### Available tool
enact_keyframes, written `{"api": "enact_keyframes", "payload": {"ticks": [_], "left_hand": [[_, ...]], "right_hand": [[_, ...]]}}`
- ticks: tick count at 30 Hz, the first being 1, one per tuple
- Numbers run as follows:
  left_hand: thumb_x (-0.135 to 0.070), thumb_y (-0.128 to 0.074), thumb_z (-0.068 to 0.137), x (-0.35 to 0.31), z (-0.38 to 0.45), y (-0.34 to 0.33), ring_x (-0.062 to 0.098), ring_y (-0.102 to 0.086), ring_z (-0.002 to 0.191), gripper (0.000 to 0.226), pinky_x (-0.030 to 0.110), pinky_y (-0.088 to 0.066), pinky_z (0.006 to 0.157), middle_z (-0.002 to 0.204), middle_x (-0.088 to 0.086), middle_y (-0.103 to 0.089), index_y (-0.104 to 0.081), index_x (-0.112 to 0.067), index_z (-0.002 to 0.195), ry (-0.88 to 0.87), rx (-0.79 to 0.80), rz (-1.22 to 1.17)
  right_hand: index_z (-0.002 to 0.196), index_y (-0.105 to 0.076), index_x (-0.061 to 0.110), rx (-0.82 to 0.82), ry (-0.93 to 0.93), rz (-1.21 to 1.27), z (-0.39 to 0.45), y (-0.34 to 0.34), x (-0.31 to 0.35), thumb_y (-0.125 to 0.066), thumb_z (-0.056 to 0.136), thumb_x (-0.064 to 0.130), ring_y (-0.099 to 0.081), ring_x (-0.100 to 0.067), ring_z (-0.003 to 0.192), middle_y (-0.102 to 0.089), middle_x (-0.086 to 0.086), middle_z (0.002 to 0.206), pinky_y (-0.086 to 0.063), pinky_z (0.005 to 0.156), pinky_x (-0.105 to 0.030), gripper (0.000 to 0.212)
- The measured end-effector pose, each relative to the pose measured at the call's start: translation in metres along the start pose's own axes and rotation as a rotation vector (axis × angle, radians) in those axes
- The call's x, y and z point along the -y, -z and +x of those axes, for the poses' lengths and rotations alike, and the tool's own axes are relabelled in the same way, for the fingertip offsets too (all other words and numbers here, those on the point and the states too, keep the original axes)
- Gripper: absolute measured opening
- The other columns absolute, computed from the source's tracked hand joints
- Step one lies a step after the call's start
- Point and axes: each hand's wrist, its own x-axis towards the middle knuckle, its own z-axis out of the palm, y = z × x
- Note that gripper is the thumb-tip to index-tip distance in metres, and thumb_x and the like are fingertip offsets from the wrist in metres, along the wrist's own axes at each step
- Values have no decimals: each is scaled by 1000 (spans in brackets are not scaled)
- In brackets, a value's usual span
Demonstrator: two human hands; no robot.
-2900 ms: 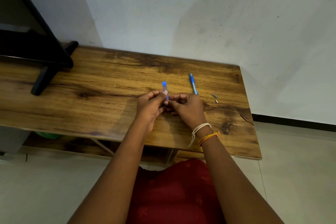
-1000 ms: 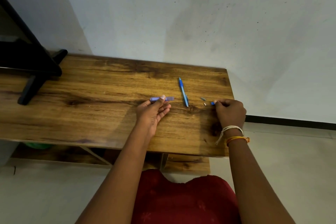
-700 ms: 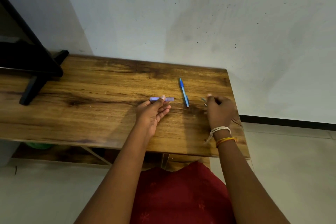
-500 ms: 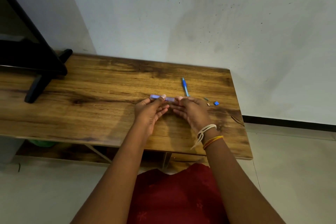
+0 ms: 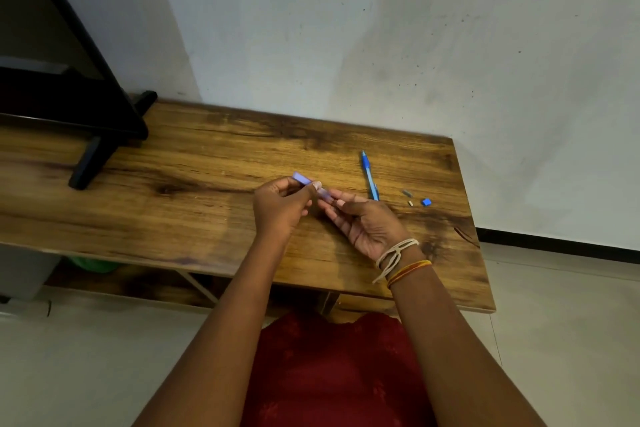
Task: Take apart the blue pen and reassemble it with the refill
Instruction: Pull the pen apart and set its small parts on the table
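My left hand [image 5: 280,208] pinches a short translucent blue pen barrel [image 5: 302,179] just above the wooden table [image 5: 166,218]. The fingertips of my right hand [image 5: 367,225], palm turned up, close on the barrel's right end. The long blue front part of the pen [image 5: 370,175] lies on the table behind my right hand, tip pointing away from me. To its right lie a small grey spring [image 5: 407,192], a tiny pale piece [image 5: 410,203] and a small blue cap [image 5: 426,202].
A black screen on a black foot [image 5: 90,163] stands at the table's far left. A white wall [image 5: 346,45] runs along the back edge. The table's right edge is just beyond the small parts. A lower shelf shows under the table.
My right hand set a small blue cap down beside the small parts at the right, then came back to the barrel in my left hand. The barrel now tilts, left end up.
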Motion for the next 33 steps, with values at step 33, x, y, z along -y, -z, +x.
{"api": "enact_keyframes", "payload": {"ticks": [33], "left_hand": [[-24,-73,83,5,3,1,7,-59,43,14,17,-42,34,66,-4,-69,-65,-16,89,97,-128,310]], "right_hand": [[91,-67,-3,-342,367,-94,-2,1,3,-63,84,-8,-70,-18,75,-70,-14,87,-58,66,-22,9]]}}
